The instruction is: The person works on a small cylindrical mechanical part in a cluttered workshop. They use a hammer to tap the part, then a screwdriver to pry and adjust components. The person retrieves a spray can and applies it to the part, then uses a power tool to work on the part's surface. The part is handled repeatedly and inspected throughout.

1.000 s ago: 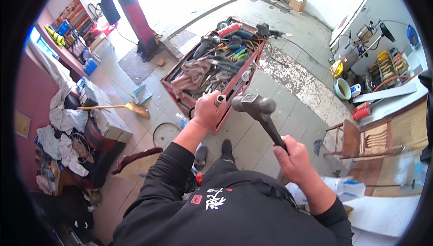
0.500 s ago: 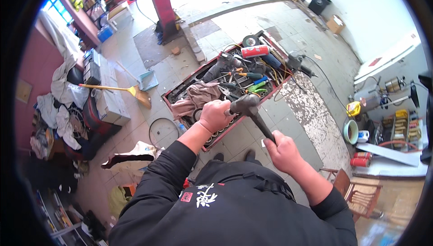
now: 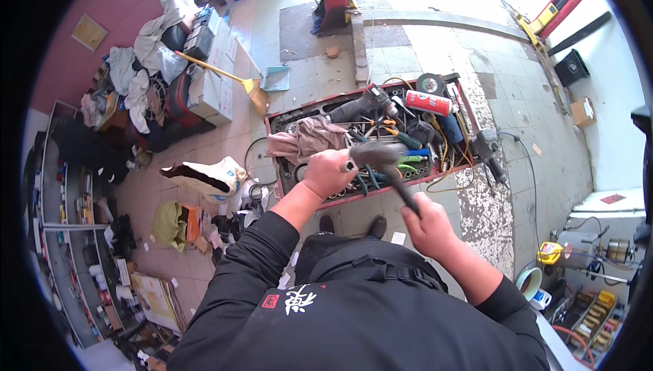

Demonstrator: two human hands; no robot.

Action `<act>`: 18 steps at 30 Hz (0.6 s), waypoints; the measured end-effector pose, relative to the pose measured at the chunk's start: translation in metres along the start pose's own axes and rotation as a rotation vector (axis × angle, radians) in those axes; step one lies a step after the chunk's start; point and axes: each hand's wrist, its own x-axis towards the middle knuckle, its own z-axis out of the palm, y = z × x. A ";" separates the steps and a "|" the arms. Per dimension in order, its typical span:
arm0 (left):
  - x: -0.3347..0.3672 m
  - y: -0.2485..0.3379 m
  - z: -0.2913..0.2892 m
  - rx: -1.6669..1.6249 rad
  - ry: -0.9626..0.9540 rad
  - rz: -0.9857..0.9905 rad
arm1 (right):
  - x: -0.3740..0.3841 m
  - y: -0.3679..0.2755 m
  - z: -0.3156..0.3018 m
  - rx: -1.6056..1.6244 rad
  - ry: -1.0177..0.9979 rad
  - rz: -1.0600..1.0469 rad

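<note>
The left hand (image 3: 328, 172) curls around a metal tube (image 3: 349, 166), its open end poking out toward 2 o'clock. At its 4 o'clock, the right hand (image 3: 428, 225) grips the handle of a hammer (image 3: 401, 191), whose blurred head sits just beside the tube; contact I cannot tell. Both are above a red tool tray (image 3: 340, 201). The step looks like striking the tube; a next blow would call for steady aim, clear of the fingers.
</note>
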 end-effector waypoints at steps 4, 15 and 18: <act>0.001 -0.017 0.009 -0.122 0.101 -0.124 | 0.026 0.022 -0.009 -0.058 -0.007 -0.038; -0.007 -0.078 -0.066 -1.905 0.546 -0.951 | 0.041 0.102 -0.004 -0.286 0.011 0.186; -0.011 -0.082 -0.062 -1.911 0.625 -0.945 | 0.022 0.085 0.008 -0.094 -0.027 0.056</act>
